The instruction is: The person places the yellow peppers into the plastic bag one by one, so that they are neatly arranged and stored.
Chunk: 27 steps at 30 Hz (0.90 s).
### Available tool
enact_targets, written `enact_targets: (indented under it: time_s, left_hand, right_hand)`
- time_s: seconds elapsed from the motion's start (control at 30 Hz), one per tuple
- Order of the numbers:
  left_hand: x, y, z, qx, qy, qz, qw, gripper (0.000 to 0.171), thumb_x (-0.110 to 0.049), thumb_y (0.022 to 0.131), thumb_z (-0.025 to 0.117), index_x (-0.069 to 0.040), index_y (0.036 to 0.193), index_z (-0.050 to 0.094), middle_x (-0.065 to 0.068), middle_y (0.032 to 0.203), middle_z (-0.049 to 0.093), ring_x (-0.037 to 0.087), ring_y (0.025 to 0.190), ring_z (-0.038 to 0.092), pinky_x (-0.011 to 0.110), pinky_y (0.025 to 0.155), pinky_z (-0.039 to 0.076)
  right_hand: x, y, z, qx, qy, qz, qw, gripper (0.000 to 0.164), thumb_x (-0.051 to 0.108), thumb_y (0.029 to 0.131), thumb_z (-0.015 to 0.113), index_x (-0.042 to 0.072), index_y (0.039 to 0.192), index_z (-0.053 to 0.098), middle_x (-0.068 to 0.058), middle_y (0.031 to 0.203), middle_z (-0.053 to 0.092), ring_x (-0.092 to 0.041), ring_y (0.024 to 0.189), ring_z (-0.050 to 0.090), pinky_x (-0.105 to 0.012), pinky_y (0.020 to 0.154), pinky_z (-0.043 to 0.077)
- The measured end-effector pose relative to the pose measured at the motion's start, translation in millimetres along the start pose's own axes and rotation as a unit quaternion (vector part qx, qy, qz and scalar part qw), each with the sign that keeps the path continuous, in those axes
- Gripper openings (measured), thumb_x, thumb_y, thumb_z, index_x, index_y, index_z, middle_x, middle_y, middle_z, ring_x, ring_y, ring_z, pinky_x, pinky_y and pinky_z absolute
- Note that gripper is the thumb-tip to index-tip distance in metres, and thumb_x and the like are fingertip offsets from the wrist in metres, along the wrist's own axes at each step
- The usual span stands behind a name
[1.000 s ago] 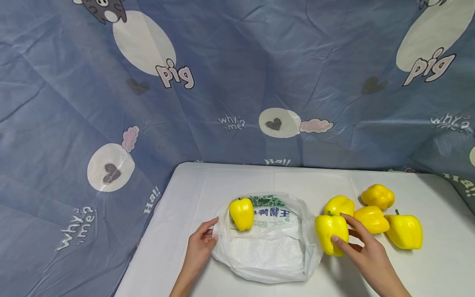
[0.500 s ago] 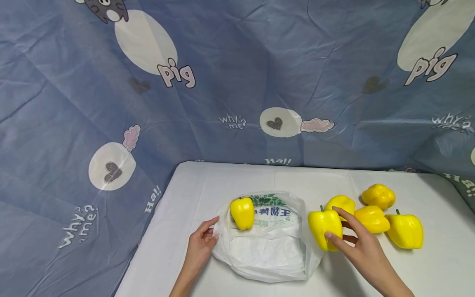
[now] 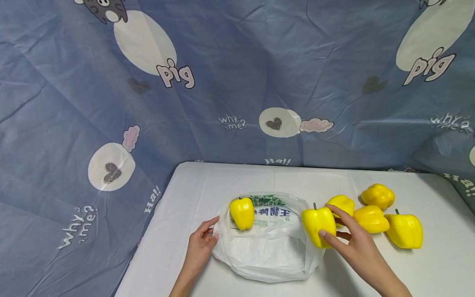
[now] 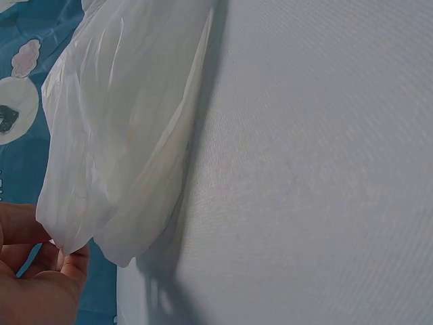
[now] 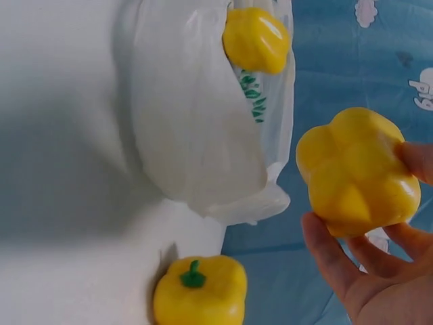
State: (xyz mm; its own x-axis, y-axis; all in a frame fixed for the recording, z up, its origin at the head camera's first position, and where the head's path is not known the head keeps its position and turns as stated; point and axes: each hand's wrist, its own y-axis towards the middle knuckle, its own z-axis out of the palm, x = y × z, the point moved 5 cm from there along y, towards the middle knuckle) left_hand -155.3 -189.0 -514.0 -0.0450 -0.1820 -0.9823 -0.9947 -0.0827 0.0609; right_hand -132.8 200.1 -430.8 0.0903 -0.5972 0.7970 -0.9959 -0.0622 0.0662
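Head view: one pepper [image 3: 242,213] bagged (left grip [image 3: 200,245] pinches bag [image 3: 267,266]), right grip [image 3: 352,243] pinches another pepper [image 3: 315,226], four peppers [image 3: 405,232] remain, lower right.

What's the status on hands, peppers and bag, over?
Left hand pinching edge of white bag. Right hand holding yellow pepper at bag's right side, which might snag it. Second pepper inside bag; four others on table.

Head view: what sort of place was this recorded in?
Probably a makeshift indoor filming corner, though the room itself is hidden: a blue printed sheet hangs behind a white table, where a plastic bag and several yellow peppers lie.
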Motion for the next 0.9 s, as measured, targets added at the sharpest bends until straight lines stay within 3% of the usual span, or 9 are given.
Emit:
enact_targets:
  time_s: [0.43, 0.9]
  left_hand:
    - [0.7, -0.7, -0.2, -0.004, -0.003, 0.004, 1.0, 0.05, 0.019, 0.081, 0.061, -0.002, 0.126, 0.066, 0.014, 0.111, 0.061, 0.017, 0.087, 0.053, 0.016, 0.065, 0.041]
    - [-0.1, 0.5, 0.3, -0.002, -0.009, 0.008, 0.9999, 0.05, 0.02, 0.082, 0.061, -0.002, 0.126, 0.065, 0.014, 0.108, 0.061, 0.019, 0.085, 0.052, 0.016, 0.064, 0.04]
  right_hand:
    - [15, 12, 16, 0.04, 0.011, -0.034, 0.999, 0.064, 0.042, 0.091, 0.069, 0.019, 0.146, 0.045, -0.006, 0.135, 0.053, -0.026, 0.114, 0.054, -0.037, 0.086, 0.053]
    - [13, 23, 36, 0.107, 0.053, 0.0, 0.993, 0.07, 0.044, 0.089, 0.069, 0.016, 0.147, 0.041, -0.008, 0.142, 0.049, -0.034, 0.124, 0.051, -0.039, 0.089, 0.052]
